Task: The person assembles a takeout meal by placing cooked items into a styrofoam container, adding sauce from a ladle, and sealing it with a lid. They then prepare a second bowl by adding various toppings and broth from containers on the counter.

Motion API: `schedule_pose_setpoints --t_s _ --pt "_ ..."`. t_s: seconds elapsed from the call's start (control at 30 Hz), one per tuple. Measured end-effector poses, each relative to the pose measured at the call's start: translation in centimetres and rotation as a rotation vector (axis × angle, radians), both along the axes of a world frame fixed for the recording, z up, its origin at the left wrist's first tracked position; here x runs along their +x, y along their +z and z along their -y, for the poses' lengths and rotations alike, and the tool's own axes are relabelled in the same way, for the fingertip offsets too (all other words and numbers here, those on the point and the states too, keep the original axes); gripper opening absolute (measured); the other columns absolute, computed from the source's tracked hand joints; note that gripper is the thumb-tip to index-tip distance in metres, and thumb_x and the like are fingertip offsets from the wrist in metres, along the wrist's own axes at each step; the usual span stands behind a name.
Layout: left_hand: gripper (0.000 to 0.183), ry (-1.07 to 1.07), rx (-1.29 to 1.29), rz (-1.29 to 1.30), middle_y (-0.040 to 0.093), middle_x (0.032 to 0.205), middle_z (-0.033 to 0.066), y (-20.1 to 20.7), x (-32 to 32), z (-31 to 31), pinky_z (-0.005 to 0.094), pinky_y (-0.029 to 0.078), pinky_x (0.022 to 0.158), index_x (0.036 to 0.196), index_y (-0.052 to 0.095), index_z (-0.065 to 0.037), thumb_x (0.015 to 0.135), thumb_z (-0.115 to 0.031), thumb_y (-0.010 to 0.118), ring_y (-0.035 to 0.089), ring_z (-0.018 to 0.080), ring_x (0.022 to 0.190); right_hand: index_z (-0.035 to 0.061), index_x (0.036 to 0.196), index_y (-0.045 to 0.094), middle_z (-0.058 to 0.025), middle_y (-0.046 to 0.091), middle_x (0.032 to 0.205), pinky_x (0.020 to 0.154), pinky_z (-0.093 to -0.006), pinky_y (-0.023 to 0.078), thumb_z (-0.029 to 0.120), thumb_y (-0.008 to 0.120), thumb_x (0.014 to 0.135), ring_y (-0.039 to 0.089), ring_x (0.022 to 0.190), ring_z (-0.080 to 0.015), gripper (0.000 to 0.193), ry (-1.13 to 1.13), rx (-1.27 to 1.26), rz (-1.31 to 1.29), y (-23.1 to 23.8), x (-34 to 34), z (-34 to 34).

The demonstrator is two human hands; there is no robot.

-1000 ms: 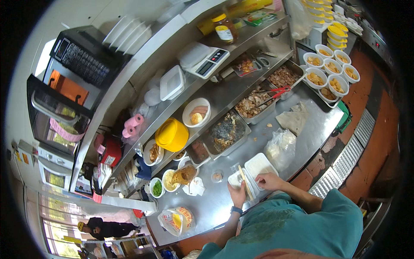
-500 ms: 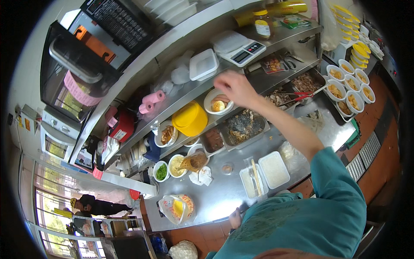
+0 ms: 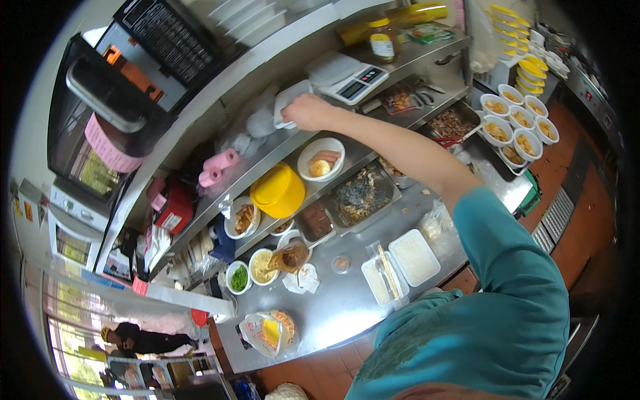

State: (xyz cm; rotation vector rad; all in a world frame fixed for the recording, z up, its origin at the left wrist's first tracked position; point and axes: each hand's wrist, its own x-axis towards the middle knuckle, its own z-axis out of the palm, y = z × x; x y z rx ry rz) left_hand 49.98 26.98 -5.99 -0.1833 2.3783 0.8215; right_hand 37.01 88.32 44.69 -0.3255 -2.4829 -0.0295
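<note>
My right hand (image 3: 308,112) reaches across to the upper shelf, its fingers closed at the near edge of a white plastic tray (image 3: 285,100) that they partly cover. Right of that tray, a digital scale (image 3: 360,83) carries a pale, see-through container. Below my wrist, on the lower shelf, a white bowl (image 3: 321,160) holds sausage pieces and a halved egg. On the steel table lie a white rectangular container (image 3: 415,257) and its twin (image 3: 377,283), with wrapped chopsticks (image 3: 387,267) across the latter. My left hand is out of view.
A yellow tub (image 3: 277,191) stands beside the bowl. Metal pans (image 3: 363,199) of cooked food line the table's back. Bowls of chopped greens (image 3: 238,277) and minced garlic-like food (image 3: 262,268) are left. Several filled bowls (image 3: 520,119) stand far right. A person (image 3: 143,338) is far left.
My right hand has moved left from above the bowl to the white tray on the upper shelf. My left hand has left the view. The whole view has shifted slightly.
</note>
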Motion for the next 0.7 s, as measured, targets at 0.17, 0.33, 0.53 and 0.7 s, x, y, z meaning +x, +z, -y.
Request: schedule_pose_setpoints --t_s 0.17,0.33,0.53,0.7 --pt "0.050 -0.024 -0.025 -0.009 0.059 0.061 0.0142 -0.5 -1.2 -0.2 0.0427 0.042 0.061 0.072 0.062 0.005 0.097 -0.038 0.057 0.053 0.0245 0.059 0.0066 0.096 0.070 -0.0177 0.072 0.088 0.077 -0.0475 0.055 0.003 0.063 0.077 0.070 0.086 -0.0381 0.020 0.018 0.041 0.061 0.3 -0.1 -0.3" --pt "0.049 -0.045 -0.052 -0.023 0.059 0.062 0.0144 -0.7 -2.0 0.9 0.0429 0.042 0.061 0.072 0.062 0.005 0.097 -0.037 0.057 0.054 0.0246 0.059 0.0016 0.085 0.068 -0.0193 0.071 0.084 0.074 -0.0483 0.056 0.005 0.065 0.076 0.071 0.086 -0.0380 0.010 0.071 0.221 0.174 1.2 0.1 0.7" --pt "0.048 -0.078 -0.097 -0.055 0.060 0.062 0.0147 -0.3 -3.1 4.0 0.0430 0.042 0.061 0.073 0.062 0.005 0.096 -0.037 0.058 0.055 0.0246 0.059 0.0016 0.081 0.069 -0.0182 0.071 0.083 0.073 -0.0463 0.057 0.007 0.064 0.077 0.071 0.085 -0.0359 0.009 -0.017 0.219 0.053 2.4 1.4 1.5" --pt "0.048 -0.013 -0.157 -0.094 0.060 0.062 0.0149 0.2 -1.5 6.5 0.0432 0.043 0.061 0.073 0.063 0.005 0.096 -0.036 0.058 0.055 0.0247 0.059 0.0063 0.102 0.068 -0.0157 0.071 0.099 0.076 -0.0435 0.058 0.010 0.060 0.082 0.070 0.094 -0.0329 0.022 -0.100 0.170 -0.331 2.9 3.9 2.9"
